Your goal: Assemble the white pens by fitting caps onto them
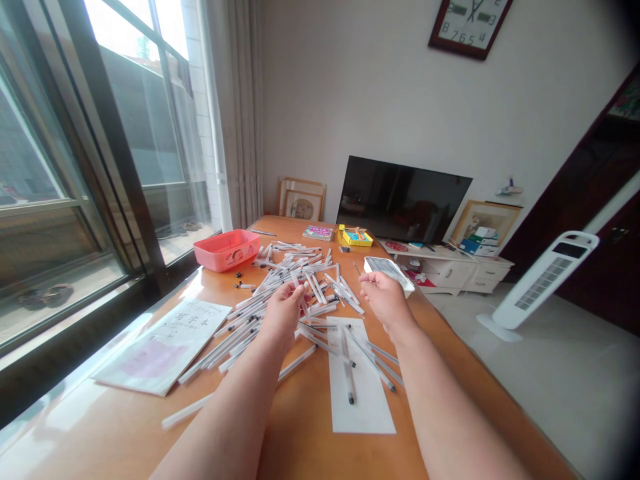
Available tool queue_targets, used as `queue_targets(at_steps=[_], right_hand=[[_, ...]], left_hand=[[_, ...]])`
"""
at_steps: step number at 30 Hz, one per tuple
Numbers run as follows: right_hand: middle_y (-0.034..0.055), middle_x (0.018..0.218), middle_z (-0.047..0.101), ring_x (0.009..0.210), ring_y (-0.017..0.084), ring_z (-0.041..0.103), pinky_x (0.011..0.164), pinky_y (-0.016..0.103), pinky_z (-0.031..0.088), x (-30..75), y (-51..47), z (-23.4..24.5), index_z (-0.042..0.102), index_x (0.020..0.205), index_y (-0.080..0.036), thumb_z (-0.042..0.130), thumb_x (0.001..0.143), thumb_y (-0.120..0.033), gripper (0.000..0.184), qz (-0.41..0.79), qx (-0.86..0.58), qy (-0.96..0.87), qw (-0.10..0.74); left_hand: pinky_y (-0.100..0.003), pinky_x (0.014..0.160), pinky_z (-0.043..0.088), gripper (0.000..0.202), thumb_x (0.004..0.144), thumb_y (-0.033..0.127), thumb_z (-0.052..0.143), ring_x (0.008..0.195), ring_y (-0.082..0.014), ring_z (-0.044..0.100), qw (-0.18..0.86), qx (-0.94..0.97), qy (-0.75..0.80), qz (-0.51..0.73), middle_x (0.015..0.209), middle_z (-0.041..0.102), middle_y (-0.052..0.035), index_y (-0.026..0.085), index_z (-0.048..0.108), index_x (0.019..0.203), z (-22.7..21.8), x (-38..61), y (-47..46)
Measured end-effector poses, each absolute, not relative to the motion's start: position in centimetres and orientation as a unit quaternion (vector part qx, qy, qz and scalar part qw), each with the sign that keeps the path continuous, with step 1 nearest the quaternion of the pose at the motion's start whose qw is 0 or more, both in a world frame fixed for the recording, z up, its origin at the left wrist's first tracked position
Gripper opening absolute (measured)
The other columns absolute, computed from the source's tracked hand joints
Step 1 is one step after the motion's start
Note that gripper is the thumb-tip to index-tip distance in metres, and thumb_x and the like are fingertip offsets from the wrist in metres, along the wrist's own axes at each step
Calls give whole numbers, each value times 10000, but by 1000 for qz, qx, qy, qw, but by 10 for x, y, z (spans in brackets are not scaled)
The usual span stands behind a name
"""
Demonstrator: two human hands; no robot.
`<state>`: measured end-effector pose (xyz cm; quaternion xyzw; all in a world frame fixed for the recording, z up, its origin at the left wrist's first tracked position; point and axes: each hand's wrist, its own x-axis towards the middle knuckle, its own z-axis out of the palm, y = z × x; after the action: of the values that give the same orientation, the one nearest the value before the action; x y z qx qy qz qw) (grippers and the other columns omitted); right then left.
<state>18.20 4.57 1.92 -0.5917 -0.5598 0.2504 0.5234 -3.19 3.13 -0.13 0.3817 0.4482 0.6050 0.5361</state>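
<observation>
Several white pens (280,280) lie scattered in a heap across the middle of the orange-brown table (300,433). My left hand (283,310) hovers over the heap with its fingers curled round a white pen barrel. My right hand (384,297) is raised beside it, fingers pinched on a thin pen refill that points up and away. Small black caps (239,275) lie loose near the heap. A white paper strip (361,393) with a few pens on it lies between my forearms.
A pink plastic basket (227,249) stands at the far left of the table. A printed sheet (165,343) lies near the window edge. A white remote-like object (390,272), small books (319,233) and a yellow box (356,236) sit farther back. A tower fan (540,283) stands on the floor at right.
</observation>
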Motion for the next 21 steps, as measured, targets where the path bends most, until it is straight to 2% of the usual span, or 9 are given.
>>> queue_targets(at_steps=[3,5,7,12,16,21], right_hand=[[37,837,691,742,167,621,705,295,493,181,29,28,694,993,-172,666,788,-357,277,312,-531,-521,591],[50,959,694,863,176,635,795,304,505,183,22,30,688,1081,-174,756,747,-384,400,352,-484,-535,596],[46,998,685,914,170,630,841,306,505,186,19,29,673,1138,-187,797,731,-383,468,378,-445,-550,598],[38,855,682,706,123,584,672,269,502,190,21,27,720,988,-171,721,818,-449,326,379,-422,-500,655],[63,981,698,733,126,606,595,241,487,188,23,27,726,940,-185,736,808,-448,295,410,-377,-462,691],[54,881,704,723,132,638,604,238,512,188,26,25,699,951,-188,742,814,-435,286,436,-358,-425,708]], left_hand=[[-262,611,439,407,738,439,730,604,-126,558,550,383,427,607,725,628,-22,179,670,1046,1,-30,30],[-262,632,443,388,747,403,724,608,-115,543,559,390,414,603,729,610,-12,175,669,1056,3,-29,29],[-249,631,426,358,760,382,710,623,-108,530,556,409,414,593,750,608,-12,175,677,1051,2,-28,29],[-235,558,339,327,767,436,706,624,-116,503,551,482,423,534,795,650,-38,180,713,971,-2,-26,28],[-250,541,319,359,759,512,714,582,-120,471,563,527,412,485,776,678,-61,170,726,868,-1,-24,24],[-250,537,296,372,740,528,734,559,-120,451,580,555,416,428,751,692,-73,166,739,822,6,-21,15]])
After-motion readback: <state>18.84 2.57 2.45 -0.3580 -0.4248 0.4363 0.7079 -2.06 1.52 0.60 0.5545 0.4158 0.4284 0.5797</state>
